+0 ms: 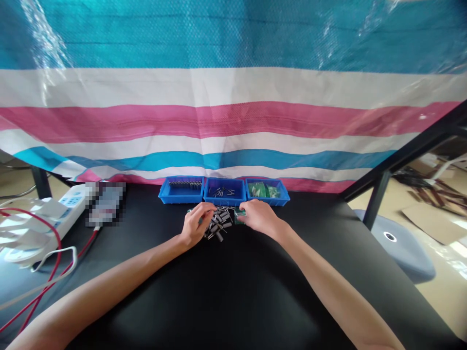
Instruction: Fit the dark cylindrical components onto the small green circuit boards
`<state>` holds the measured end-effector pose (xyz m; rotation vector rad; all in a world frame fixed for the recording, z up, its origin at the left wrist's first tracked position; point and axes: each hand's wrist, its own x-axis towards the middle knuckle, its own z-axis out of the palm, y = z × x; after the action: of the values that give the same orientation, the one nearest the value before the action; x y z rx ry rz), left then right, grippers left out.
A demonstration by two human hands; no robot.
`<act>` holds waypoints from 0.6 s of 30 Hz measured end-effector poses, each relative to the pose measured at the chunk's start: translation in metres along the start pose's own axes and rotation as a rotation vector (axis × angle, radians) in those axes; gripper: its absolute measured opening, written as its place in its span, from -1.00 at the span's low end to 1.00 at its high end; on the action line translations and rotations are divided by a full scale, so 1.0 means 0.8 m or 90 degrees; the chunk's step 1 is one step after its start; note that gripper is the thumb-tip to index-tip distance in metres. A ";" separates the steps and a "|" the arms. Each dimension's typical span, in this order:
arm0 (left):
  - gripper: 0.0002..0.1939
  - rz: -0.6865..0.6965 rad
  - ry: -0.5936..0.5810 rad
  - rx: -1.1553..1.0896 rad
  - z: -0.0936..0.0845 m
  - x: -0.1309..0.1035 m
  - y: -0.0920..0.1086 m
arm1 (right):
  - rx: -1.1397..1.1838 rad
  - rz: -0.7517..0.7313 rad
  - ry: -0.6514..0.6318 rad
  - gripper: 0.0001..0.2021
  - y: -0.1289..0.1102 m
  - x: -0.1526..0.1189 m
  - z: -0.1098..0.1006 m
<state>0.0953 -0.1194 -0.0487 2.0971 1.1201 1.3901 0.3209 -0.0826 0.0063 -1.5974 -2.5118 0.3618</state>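
Note:
A loose pile of small grey metal cylinders and thin pins (219, 224) lies on the black table between my hands. My left hand (195, 224) is at the pile's left edge with its fingers curled together; what they hold, if anything, is hidden. A bit of something green shows just behind its knuckles. At the pile's right side, my right hand (261, 217) pinches a small green packet (239, 217), partly covered by the fingers. Just behind the pile stands the middle blue bin (224, 201), with several thin dark pins inside.
The left blue bin (181, 199) holds a row of metal parts; the right blue bin (270, 201) holds green packets. A power strip (63, 214), red cable (58, 238) and blurred-out device (105, 204) lie left. A striped sheet (226, 121) hangs behind. A grey stool (397, 248) stands right.

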 end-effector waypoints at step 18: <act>-0.61 -0.067 -0.007 -0.045 0.001 0.004 0.004 | 0.337 -0.071 0.178 -0.87 -0.033 -0.008 0.003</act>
<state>0.0977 -0.1189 -0.0447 1.9643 1.1430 1.3483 0.3000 -0.0997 0.0113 -1.2017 -2.0551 0.6696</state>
